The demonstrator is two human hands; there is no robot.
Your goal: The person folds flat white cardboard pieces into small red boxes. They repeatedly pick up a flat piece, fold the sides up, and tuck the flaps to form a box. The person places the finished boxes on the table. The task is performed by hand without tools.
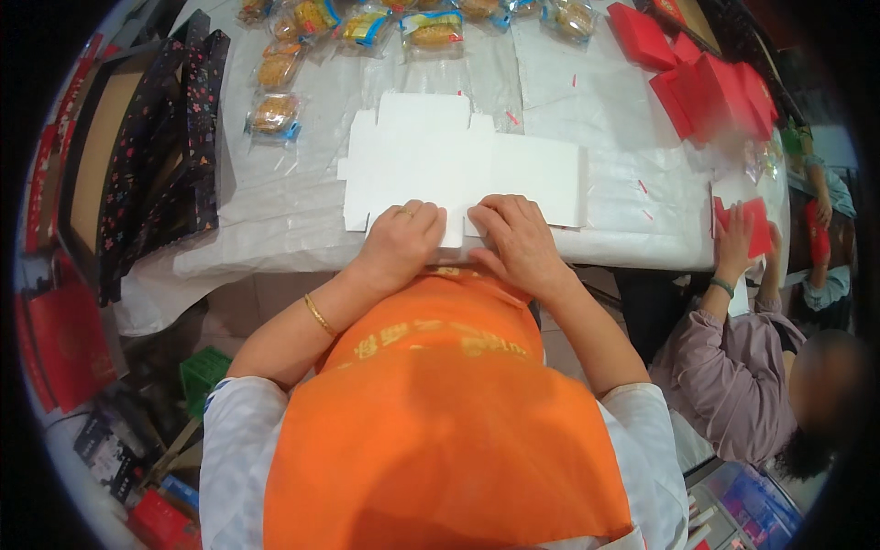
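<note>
A flat white cardboard box blank [417, 156] lies unfolded on the table in front of me, with flaps and slits along its edges. My left hand [406, 240] is closed on its near edge, fingers curled over the board left of a small middle flap. On the other side of that flap, my right hand [516, 236] grips the same edge, its thumb bent toward me and its fingers bent on top. The undersides of both hands' grips are hidden.
Wrapped pastries [433, 35] lie along the far side of the white-covered table [632, 202]. Dark floral boxes [165, 156] stack at the left. Red boxes [715, 92] sit at the far right. A co-worker's hand [733, 240] handles a red piece at the right.
</note>
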